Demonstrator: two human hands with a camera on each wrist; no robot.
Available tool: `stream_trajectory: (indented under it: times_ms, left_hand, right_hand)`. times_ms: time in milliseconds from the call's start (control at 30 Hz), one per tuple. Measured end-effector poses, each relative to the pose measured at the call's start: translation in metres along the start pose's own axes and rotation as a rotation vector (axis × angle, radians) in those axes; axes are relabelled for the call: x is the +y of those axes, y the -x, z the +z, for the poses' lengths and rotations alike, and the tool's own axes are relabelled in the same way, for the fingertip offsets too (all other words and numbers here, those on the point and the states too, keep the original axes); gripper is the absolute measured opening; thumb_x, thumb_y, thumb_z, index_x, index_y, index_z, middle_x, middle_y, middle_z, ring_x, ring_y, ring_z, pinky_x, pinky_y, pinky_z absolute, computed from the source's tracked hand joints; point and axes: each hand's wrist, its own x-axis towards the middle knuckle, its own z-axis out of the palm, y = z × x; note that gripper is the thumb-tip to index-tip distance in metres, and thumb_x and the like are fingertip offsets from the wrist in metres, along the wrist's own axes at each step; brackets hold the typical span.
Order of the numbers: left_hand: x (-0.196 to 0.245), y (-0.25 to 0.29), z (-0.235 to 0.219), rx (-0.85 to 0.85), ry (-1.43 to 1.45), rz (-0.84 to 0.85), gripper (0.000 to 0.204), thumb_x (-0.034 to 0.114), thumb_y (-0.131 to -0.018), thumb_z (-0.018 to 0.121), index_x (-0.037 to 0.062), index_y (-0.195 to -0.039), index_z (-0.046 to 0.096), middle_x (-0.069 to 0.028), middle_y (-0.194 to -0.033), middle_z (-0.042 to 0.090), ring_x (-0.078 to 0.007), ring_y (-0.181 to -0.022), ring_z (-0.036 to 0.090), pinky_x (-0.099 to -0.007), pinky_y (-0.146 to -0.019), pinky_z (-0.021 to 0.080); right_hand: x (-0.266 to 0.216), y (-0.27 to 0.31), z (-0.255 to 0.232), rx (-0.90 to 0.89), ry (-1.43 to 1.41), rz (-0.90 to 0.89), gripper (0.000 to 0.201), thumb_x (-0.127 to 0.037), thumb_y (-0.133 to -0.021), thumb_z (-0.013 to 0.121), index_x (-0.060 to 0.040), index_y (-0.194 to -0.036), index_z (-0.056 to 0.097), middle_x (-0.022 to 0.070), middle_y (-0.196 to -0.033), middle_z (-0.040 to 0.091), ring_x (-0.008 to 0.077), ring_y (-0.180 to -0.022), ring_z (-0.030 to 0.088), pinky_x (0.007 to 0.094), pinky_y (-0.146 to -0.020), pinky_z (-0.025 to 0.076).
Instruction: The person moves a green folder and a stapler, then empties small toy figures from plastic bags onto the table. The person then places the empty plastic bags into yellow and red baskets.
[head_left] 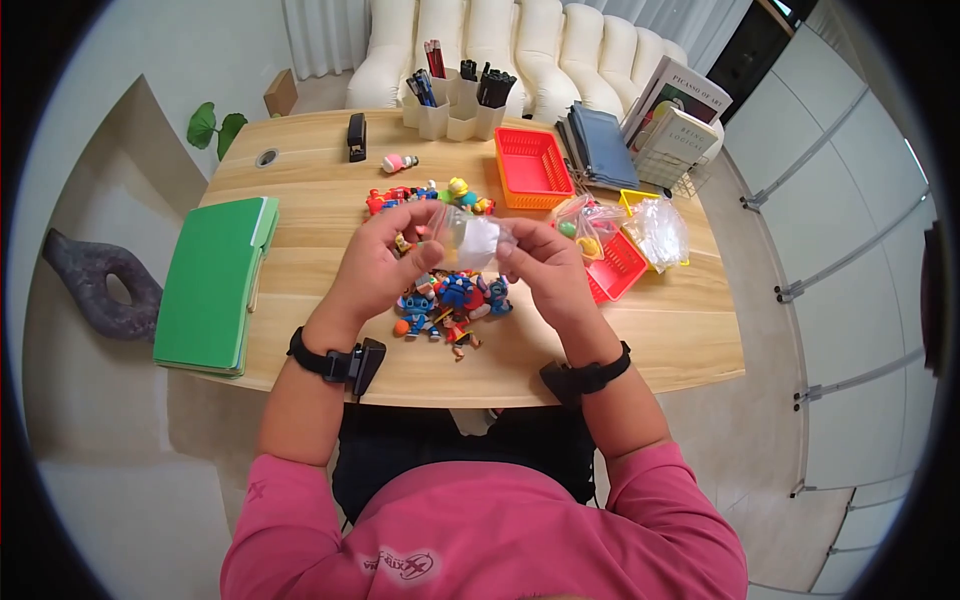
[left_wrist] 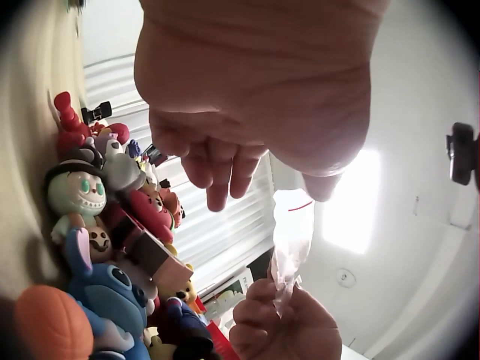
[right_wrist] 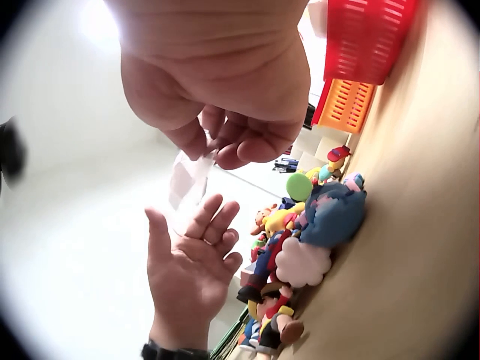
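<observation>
A small clear zip bag (head_left: 476,240) with a white patch is up over the table, between both hands. Its edge is pinched by the right hand (head_left: 548,268), with the thumb against curled fingers, as the right wrist view also shows. At the bag's other side is the left hand (head_left: 385,262); its fingers (right_wrist: 202,221) are apart from the thumb and loosely extended. A red line crosses the bag (left_wrist: 292,232) in the left wrist view. Beneath the hands lies a pile of small toy figures (head_left: 455,295), among them a blue one (left_wrist: 112,296) with an orange ball (left_wrist: 52,322).
A green folder (head_left: 215,285) lies at the left, a stapler (head_left: 357,138) and pen holders (head_left: 455,115) at the back. To the right are an orange-red basket (head_left: 533,168), a red basket (head_left: 618,268), a pile of clear bags (head_left: 657,232) and books (head_left: 675,110).
</observation>
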Motion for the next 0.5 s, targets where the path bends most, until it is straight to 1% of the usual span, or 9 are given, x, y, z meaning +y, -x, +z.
stream_trajectory:
  times_ms: [33, 100, 133, 233, 300, 367, 400, 433, 500]
  left_hand:
    - [-0.002, 0.001, 0.0, 0.0, -0.002, -0.002, 0.023, 0.022, -0.103, 0.072, 0.0002, -0.111, 0.074, -0.0063, -0.117, 0.071, -0.0127, -0.106, 0.066, -0.0302, -0.093, 0.055]
    - [-0.003, 0.002, 0.003, 0.002, 0.208, -0.167, 0.03, 0.028, -0.108, 0.066, -0.0007, -0.114, 0.072, -0.0046, -0.106, 0.073, -0.0085, -0.095, 0.067, -0.0251, -0.081, 0.055]
    - [0.007, -0.001, 0.007, 0.1, 0.229, -0.219, 0.028, 0.029, -0.109, 0.063, 0.0018, -0.113, 0.069, 0.0013, -0.089, 0.069, -0.0035, -0.076, 0.061, -0.0208, -0.068, 0.05]
    - [-0.003, -0.002, 0.008, 0.196, 0.329, -0.183, 0.028, 0.029, -0.108, 0.065, 0.0018, -0.112, 0.068, 0.0024, -0.084, 0.066, -0.0034, -0.071, 0.057, -0.0209, -0.064, 0.05]
    - [-0.001, 0.0, 0.008, 0.197, 0.254, -0.182, 0.027, 0.029, -0.109, 0.064, 0.0024, -0.109, 0.067, 0.003, -0.082, 0.064, -0.0028, -0.069, 0.055, -0.0212, -0.061, 0.047]
    - [0.003, 0.002, 0.01, 0.196, 0.18, -0.178, 0.027, 0.03, -0.109, 0.063, 0.003, -0.106, 0.067, 0.0036, -0.08, 0.063, -0.0023, -0.067, 0.053, -0.0215, -0.059, 0.045]
    - [0.005, 0.002, 0.012, 0.187, 0.148, -0.142, 0.027, 0.03, -0.109, 0.063, 0.0032, -0.106, 0.067, 0.0039, -0.078, 0.062, -0.0023, -0.065, 0.053, -0.0217, -0.058, 0.044]
    - [0.007, 0.002, 0.015, 0.177, 0.118, -0.105, 0.028, 0.03, -0.11, 0.062, 0.0033, -0.106, 0.067, 0.0041, -0.077, 0.061, -0.0023, -0.064, 0.052, -0.022, -0.057, 0.043]
    - [0.007, 0.003, 0.017, 0.14, 0.137, -0.09, 0.028, 0.03, -0.11, 0.062, 0.0033, -0.107, 0.066, 0.0035, -0.079, 0.062, -0.0022, -0.065, 0.052, -0.0215, -0.057, 0.043]
  right_hand:
    - [0.001, 0.002, 0.004, -0.049, -0.008, -0.001, 0.031, -0.013, -0.101, 0.074, 0.0006, -0.128, 0.069, 0.0027, -0.102, 0.074, 0.0076, -0.084, 0.066, 0.0246, -0.074, 0.054]
    - [-0.003, 0.004, 0.005, -0.084, 0.022, 0.062, 0.032, -0.011, -0.1, 0.075, 0.0018, -0.129, 0.069, 0.0044, -0.109, 0.075, 0.0086, -0.089, 0.067, 0.026, -0.079, 0.056]
    - [-0.003, 0.005, 0.003, -0.072, 0.075, 0.086, 0.031, -0.013, -0.101, 0.074, 0.002, -0.127, 0.069, 0.0039, -0.106, 0.075, 0.009, -0.088, 0.067, 0.0254, -0.079, 0.056]
    - [-0.001, 0.002, -0.006, -0.052, 0.111, 0.099, 0.034, -0.017, -0.102, 0.073, 0.0018, -0.129, 0.068, 0.0046, -0.104, 0.073, 0.0103, -0.085, 0.067, 0.0247, -0.078, 0.056]
    - [-0.002, 0.001, -0.008, -0.046, 0.096, 0.085, 0.038, -0.019, -0.102, 0.072, 0.0012, -0.134, 0.065, 0.0057, -0.106, 0.072, 0.0111, -0.083, 0.067, 0.0246, -0.077, 0.056]
    - [-0.011, 0.003, 0.004, -0.068, -0.117, 0.044, 0.051, -0.022, -0.103, 0.07, -0.0008, -0.146, 0.054, 0.0082, -0.113, 0.069, 0.013, -0.082, 0.067, 0.0256, -0.076, 0.057]
    - [-0.011, 0.002, 0.004, -0.162, -0.161, 0.111, 0.063, -0.02, -0.102, 0.071, -0.0027, -0.156, 0.042, 0.0109, -0.122, 0.066, 0.0143, -0.085, 0.068, 0.027, -0.077, 0.059]
    - [-0.011, 0.003, 0.008, -0.252, -0.23, 0.171, 0.069, -0.014, -0.1, 0.072, -0.0019, -0.158, 0.038, 0.0115, -0.122, 0.068, 0.0152, -0.092, 0.071, 0.0265, -0.076, 0.059]
    - [-0.015, 0.007, 0.018, -0.287, -0.181, 0.242, 0.067, -0.007, -0.098, 0.074, 0.0003, -0.156, 0.042, 0.0114, -0.118, 0.071, 0.0147, -0.094, 0.072, 0.0253, -0.073, 0.059]
